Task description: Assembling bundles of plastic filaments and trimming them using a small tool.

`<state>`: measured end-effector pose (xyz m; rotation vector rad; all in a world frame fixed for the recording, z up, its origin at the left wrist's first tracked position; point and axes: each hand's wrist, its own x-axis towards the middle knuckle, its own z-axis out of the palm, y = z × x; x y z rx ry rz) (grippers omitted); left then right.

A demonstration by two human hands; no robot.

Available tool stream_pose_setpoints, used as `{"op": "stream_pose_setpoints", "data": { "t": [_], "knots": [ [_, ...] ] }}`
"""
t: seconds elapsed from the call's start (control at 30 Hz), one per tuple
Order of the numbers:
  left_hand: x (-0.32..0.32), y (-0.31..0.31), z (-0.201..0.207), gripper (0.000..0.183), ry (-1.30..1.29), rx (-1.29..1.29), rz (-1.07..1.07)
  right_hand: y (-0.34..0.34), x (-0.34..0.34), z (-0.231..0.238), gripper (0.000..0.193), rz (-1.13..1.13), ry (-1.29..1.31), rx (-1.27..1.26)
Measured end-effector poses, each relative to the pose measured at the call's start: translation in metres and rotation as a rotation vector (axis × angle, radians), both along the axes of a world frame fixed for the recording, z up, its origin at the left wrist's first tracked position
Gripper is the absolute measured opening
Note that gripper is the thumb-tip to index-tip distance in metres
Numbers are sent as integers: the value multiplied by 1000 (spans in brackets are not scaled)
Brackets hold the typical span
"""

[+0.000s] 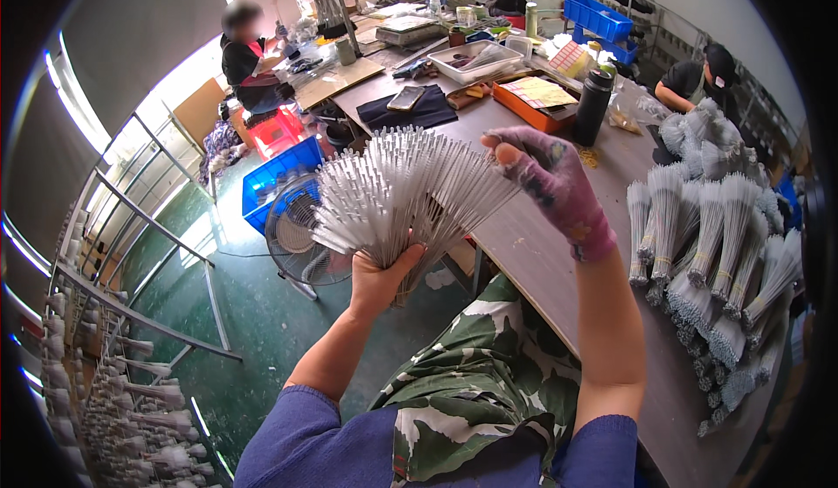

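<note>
My bare left hand [382, 277] is wrapped round the lower part of a large bundle of thin wire brushes [406, 187]. Their white bristled ends fan out above the fist, and the bare wire stems run down below it. At the right of the fan, my right hand [554, 187] is raised in a pink patterned glove with bare fingertips. Its thumb and forefinger are pinched together close to the outermost brushes; anything between them is too small to make out. On the table to the right lie several banded bundles of similar brushes [724, 235], heaped on one another.
A black bottle [594, 106], an orange box [534, 104], a phone [406, 98] on dark cloth and a white tray [476, 62] stand on the long table [532, 248]. A fan [297, 230] and blue crate [278, 174] are on the floor. Metal racks [144, 300] stand left. Other people sit farther off.
</note>
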<state>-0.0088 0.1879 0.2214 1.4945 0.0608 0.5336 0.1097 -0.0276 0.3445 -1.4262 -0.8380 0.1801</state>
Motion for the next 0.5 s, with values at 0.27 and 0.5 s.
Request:
{"op": "stream_pose_setpoints", "data": {
  "t": [0.27,0.5],
  "knots": [
    [-2,-1,11,17,-84,-138,29,20,5,4,37,-55,-139,-63],
    [-2,9,7,17,-117,-143,87,9,15,-13,43,120,59,-51]
  ]
}}
